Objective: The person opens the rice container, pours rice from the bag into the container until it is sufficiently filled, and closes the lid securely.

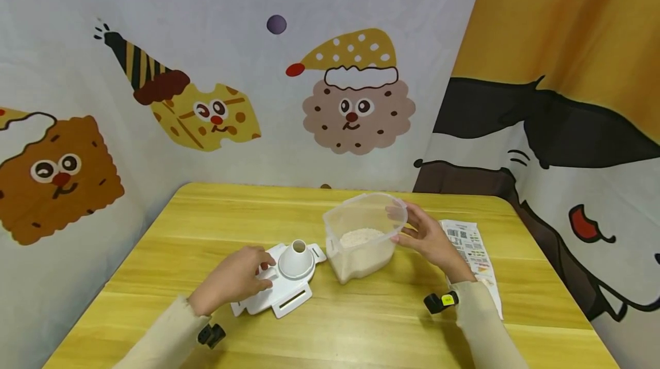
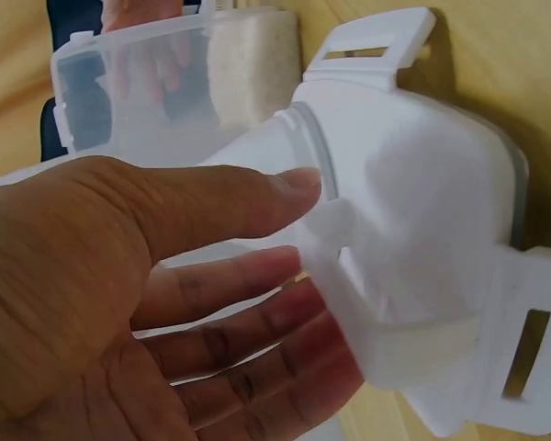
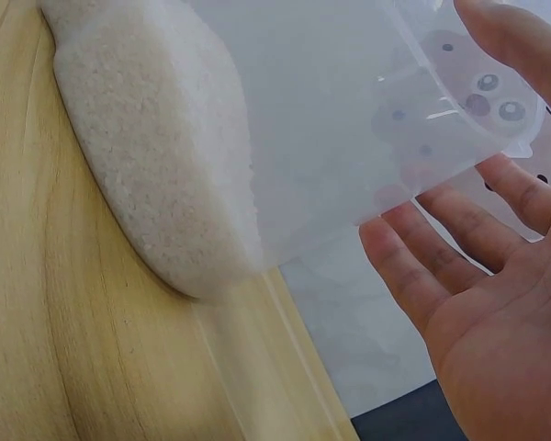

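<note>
A white lid (image 1: 282, 286) with a conical spout (image 1: 297, 260) and slotted side flaps lies on the table. My left hand (image 1: 239, 277) is over its left part, thumb and fingers apart; the left wrist view shows the thumb (image 2: 248, 197) near the spout's base, and whether it touches cannot be told. Right of the lid stands a clear plastic container (image 1: 361, 243), partly filled with white rice (image 3: 156, 147). My right hand (image 1: 430, 237) is at its right side near the rim. Its fingertips (image 3: 386, 234) rest against the wall, fingers spread and fairly straight.
A printed paper packet (image 1: 471, 254) lies right of the container, partly behind the right forearm. The wooden table (image 1: 361, 334) ends at a cartoon-print curtain (image 1: 222, 42) at the back and sides.
</note>
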A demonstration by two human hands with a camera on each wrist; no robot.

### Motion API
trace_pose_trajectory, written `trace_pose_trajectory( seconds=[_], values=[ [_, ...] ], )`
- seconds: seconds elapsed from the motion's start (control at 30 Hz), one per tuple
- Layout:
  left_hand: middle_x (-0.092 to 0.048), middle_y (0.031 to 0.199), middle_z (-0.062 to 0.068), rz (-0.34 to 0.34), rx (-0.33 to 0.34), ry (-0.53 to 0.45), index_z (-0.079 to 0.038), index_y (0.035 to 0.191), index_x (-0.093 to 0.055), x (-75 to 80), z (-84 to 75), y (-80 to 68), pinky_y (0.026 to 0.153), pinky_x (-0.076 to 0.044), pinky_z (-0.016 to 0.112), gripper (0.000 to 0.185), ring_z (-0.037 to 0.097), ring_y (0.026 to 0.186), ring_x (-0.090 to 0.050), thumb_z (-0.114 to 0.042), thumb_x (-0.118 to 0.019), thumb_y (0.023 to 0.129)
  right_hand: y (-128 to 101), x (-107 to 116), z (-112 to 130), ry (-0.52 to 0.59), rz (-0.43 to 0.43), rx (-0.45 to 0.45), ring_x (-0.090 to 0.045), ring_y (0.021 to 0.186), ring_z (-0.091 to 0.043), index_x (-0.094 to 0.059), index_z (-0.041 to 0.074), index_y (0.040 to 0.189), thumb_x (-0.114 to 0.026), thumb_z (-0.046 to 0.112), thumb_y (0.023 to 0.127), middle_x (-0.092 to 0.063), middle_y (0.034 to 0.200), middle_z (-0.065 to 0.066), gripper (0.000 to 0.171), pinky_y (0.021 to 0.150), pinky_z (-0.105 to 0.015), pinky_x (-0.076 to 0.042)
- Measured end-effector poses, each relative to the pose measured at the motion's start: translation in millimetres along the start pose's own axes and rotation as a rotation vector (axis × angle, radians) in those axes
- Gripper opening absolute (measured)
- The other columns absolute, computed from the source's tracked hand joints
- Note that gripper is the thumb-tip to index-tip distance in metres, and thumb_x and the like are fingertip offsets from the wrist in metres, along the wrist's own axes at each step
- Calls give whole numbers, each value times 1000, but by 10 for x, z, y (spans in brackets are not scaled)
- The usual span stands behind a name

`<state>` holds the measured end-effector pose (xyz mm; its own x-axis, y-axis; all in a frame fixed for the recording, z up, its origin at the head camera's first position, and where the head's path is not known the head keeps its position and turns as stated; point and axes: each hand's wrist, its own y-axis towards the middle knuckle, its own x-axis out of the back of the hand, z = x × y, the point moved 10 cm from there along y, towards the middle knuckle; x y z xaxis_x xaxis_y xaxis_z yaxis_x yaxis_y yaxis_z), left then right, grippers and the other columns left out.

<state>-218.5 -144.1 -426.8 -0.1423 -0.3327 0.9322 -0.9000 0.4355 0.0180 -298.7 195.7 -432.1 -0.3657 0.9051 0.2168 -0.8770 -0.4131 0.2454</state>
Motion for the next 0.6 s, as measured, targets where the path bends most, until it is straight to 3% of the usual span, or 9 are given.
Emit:
trace_pose_trajectory(
  seconds=[0.13, 0.27, 0.6],
  values=[
    [-66, 84, 2, -6, 50, 18, -3, 100, -78, -43, 32, 9, 62, -47, 25, 25, 10, 72, -52, -9, -85, 78, -5, 8, -25, -10, -10, -22, -46, 144, -34, -36, 8, 157, -77, 5, 90, -43, 156, -25, 78, 106, -22, -50],
    [-63, 80, 1, -20, 100, 8, -3, 96, -78, -52, 57, 8, 60, -45, 26, 19, 12, 70, -49, -6, -84, 78, -5, 10, -24, -9, -11, -26, -46, 144, -35, -36, 9, 157, -77, 5, 90, -43, 156, -24, 79, 106, -23, -50],
    [-68, 81, -1, -67, 136, -7, -7, 94, -80, -2, 70, -25, 60, -47, 27, 19, 9, 68, -52, -8, -86, 76, -16, 17, -30, -2, -20, -44, -52, 140, -26, -37, 8, 156, -78, 7, 90, -45, 155, -24, 78, 105, -21, -51]
  ],
)
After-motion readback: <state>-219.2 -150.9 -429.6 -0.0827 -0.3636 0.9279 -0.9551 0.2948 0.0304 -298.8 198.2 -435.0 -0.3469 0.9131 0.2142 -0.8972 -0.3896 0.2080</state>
